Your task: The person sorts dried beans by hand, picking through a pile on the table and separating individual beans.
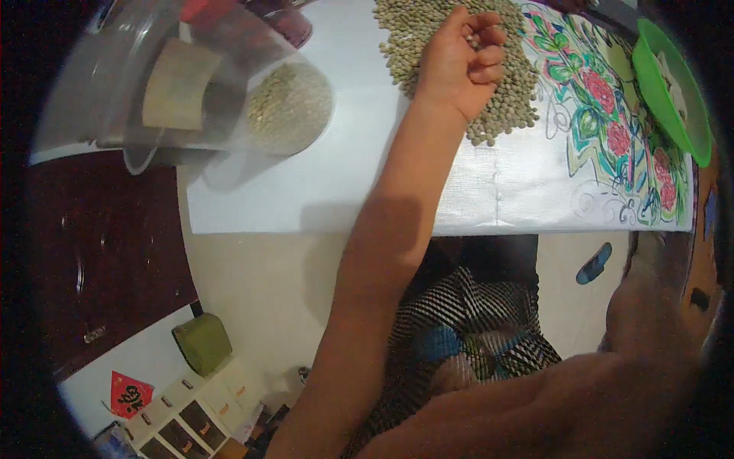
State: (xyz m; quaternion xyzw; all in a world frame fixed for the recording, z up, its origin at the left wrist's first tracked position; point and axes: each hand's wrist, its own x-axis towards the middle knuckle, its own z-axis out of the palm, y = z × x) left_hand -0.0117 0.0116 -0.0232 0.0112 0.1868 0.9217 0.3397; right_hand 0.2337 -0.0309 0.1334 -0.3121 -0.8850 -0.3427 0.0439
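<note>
A pile of small greenish-brown beans (pixel 459 30) lies spread on a white sheet (pixel 336 176) that covers the table. My left hand (pixel 462 65) rests on the pile with its fingers curled in around a few beans, the forearm reaching up from the lower middle. My right hand (pixel 650 264) is dim and blurred at the sheet's right front corner, and its fingers cannot be made out. A clear plastic jar (pixel 176 84) is at the upper left, with more of the same beans (pixel 289 107) inside it.
A green bowl (pixel 657 76) with pale pieces stands at the right edge, on the sheet's floral print (pixel 604 115). Below the table are a blue slipper (pixel 595 264), a green round container (pixel 202 344) and a dark wooden cabinet (pixel 107 252) on the left.
</note>
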